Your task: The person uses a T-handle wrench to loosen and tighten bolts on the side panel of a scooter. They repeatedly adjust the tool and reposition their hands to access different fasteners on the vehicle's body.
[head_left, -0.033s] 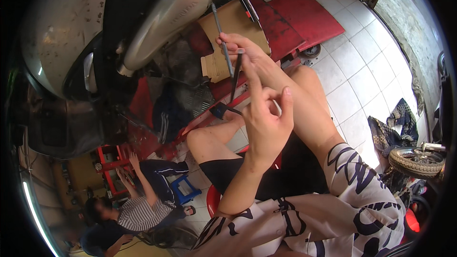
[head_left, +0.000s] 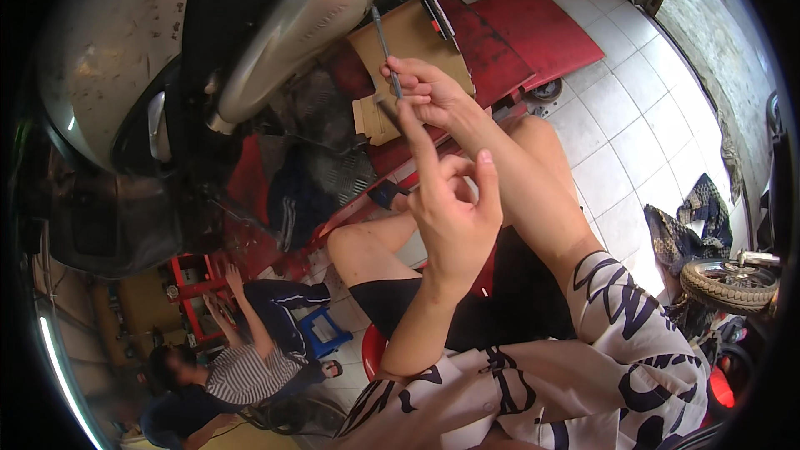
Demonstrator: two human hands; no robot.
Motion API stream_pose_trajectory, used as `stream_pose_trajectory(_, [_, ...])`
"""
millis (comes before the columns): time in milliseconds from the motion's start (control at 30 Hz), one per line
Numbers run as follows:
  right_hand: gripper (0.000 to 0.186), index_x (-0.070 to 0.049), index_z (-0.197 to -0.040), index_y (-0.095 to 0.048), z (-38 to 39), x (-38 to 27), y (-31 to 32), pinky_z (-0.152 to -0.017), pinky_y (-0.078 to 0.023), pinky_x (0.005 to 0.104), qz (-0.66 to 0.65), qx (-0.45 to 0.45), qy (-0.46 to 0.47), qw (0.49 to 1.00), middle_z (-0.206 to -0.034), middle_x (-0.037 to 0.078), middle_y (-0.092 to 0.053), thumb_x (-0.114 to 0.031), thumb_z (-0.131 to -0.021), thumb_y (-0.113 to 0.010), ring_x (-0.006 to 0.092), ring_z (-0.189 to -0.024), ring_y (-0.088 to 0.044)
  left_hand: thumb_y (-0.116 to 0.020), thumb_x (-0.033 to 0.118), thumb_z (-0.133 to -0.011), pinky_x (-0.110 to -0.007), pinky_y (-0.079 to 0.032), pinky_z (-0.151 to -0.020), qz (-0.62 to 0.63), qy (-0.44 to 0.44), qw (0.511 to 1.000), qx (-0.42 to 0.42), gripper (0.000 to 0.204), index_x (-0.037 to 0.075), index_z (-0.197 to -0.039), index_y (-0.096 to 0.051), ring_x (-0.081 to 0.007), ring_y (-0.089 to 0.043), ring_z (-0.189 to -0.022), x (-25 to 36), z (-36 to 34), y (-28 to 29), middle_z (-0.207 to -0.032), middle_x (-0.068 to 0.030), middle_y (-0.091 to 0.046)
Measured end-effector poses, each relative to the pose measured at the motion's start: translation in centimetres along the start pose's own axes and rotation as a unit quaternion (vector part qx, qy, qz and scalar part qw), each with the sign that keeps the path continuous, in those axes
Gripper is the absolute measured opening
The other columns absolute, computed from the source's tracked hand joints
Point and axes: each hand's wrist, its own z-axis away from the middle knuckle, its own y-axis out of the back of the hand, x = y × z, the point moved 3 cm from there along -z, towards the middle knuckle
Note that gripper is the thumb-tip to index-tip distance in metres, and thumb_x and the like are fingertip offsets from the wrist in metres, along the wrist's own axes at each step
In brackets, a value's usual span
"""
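Observation:
A slim metal T-handle wrench (head_left: 381, 31) slants up from my hands, its far tip beside the end of the motorcycle's silver cover (head_left: 296, 37). My right hand (head_left: 429, 92) is closed lightly around its shaft with the fingertips. Below it, my left hand (head_left: 450, 217) has the index finger stretched up against the handle end, thumb raised and other fingers curled, gripping nothing. The dark crossbar (head_left: 388, 115) shows beside that fingertip, partly hidden and blurred. Whether the wrench's tip sits on a bolt is too small to tell.
Flattened cardboard (head_left: 425, 42) lies on a red lift platform (head_left: 542, 37) below the motorcycle. At the lower left, a person in a striped shirt (head_left: 250, 375) bends near a blue stool (head_left: 325, 333). On the right are a dark patterned cloth (head_left: 700, 221) and a wheel (head_left: 729, 285).
The wrench's crossbar has turned from near-upright to a slant at the left of my fingertip. My left hand has moved slightly up and left; the right keeps its hold.

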Motion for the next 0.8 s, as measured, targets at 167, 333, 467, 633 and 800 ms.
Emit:
stream_pose_trajectory(167, [0.018,0.004,-0.094,-0.056,-0.8,-0.4,-0.3,-0.035,-0.027,0.014,-0.072,-0.035,0.002,0.997,-0.059,-0.004,-0.042,-0.014,-0.095,-0.058,-0.0005,-0.042,-0.032,-0.06,0.006,-0.089,-0.023,-0.041,-0.047,-0.087,0.06,0.985,-0.136,0.077,-0.009,-0.147,-0.011,-0.0083,-0.054,-0.049,-3.7,1.9,0.2,-0.063,-0.0083,-0.061])
stream_pose_trajectory(333, [0.019,0.004,-0.096,-0.051,-0.7,0.3,0.2,-0.033,-0.025,0.0141,-0.027,0.016,0.007,1.0,-0.058,-0.005,-0.039,-0.015,-0.099,-0.051,-0.0009,-0.04,-0.031,-0.059,0.003,-0.09,-0.02,-0.04,-0.048,-0.019,0.005,0.996,-0.088,0.082,-0.01,-0.147,-0.001,-0.0041,-0.052,-0.05,0.2,0.4,-0.3,-0.066,-0.0072,-0.062])
stream_pose_trajectory(467, [0.019,0.005,-0.093,-0.056,-0.4,-0.8,-0.2,-0.034,-0.026,0.0141,-0.027,-0.029,0.025,0.999,-0.058,-0.005,-0.041,-0.014,-0.096,-0.058,-0.0012,-0.041,-0.031,-0.058,0.003,-0.091,-0.018,-0.043,-0.052,-0.012,0.066,0.998,0.01,0.082,-0.011,-0.146,0.001,-0.0048,-0.055,-0.055,-2.2,1.0,1.9,-0.069,-0.0058,-0.062])
stream_pose_trajectory(633, [0.02,0.003,-0.094,-0.051,-0.8,-0.3,0.1,-0.032,-0.024,0.0147,-0.07,0.005,0.015,0.997,-0.057,-0.006,-0.036,-0.016,-0.1,-0.049,-0.0014,-0.039,-0.029,-0.058,0.001,-0.091,-0.018,-0.043,-0.053,0.067,0.075,0.965,-0.241,0.081,-0.004,-0.15,-0.003,-0.005,-0.055,-0.057,-1.2,1.7,-1.2,-0.067,-0.0057,-0.06])
stream_pose_trajectory(800, [0.019,0.003,-0.092,-0.051,-0.4,-0.8,0.0,-0.032,-0.023,0.0142,-0.046,0.01,0.028,0.998,-0.056,-0.006,-0.036,-0.015,-0.099,-0.051,-0.001,-0.039,-0.029,-0.057,0.002,-0.092,-0.02,-0.049,-0.06,0.043,0.089,0.995,0.023,0.083,-0.01,-0.146,0.005,-0.0085,-0.06,-0.064,-0.5,0.1,1.3,-0.074,-0.0115,-0.064])
